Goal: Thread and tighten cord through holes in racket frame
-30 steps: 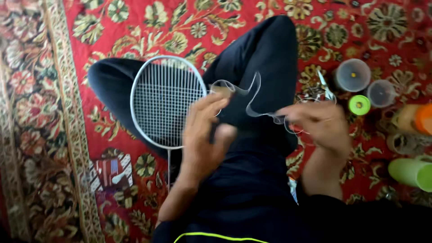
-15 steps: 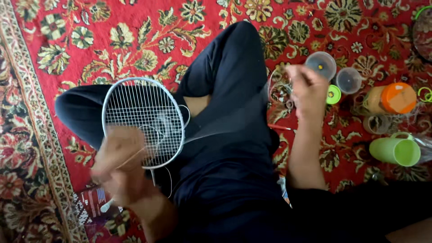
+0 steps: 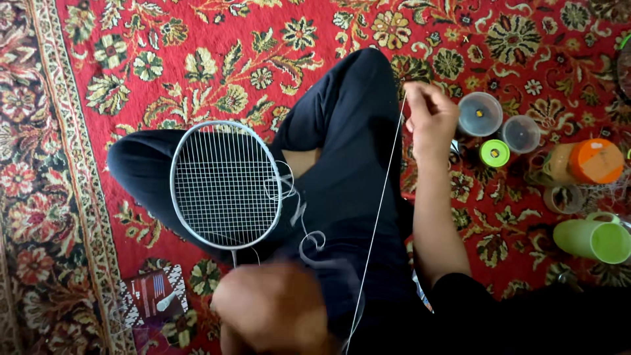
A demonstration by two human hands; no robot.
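A white badminton racket [image 3: 225, 184] lies head-up across my crossed legs in dark trousers. A thin white string [image 3: 381, 204] runs taut from my right hand [image 3: 430, 115], raised near my right knee, down toward the bottom of the view. Loose coils of the string [image 3: 296, 204] hang beside the racket's right rim. My left hand [image 3: 276, 309] is blurred at the bottom, near the racket's shaft, its fingers closed; what it grips is hidden.
A red patterned carpet [image 3: 197, 59] covers the floor. To the right stand two clear round tubs [image 3: 480, 113], a small green lid [image 3: 494, 152], an orange-capped jar [image 3: 588, 161] and a green cup [image 3: 591, 240]. A small packet [image 3: 152, 297] lies at lower left.
My right hand has pulled the string up and out until it is taut. My left hand has dropped from the racket head to below it. The view has shifted slightly.
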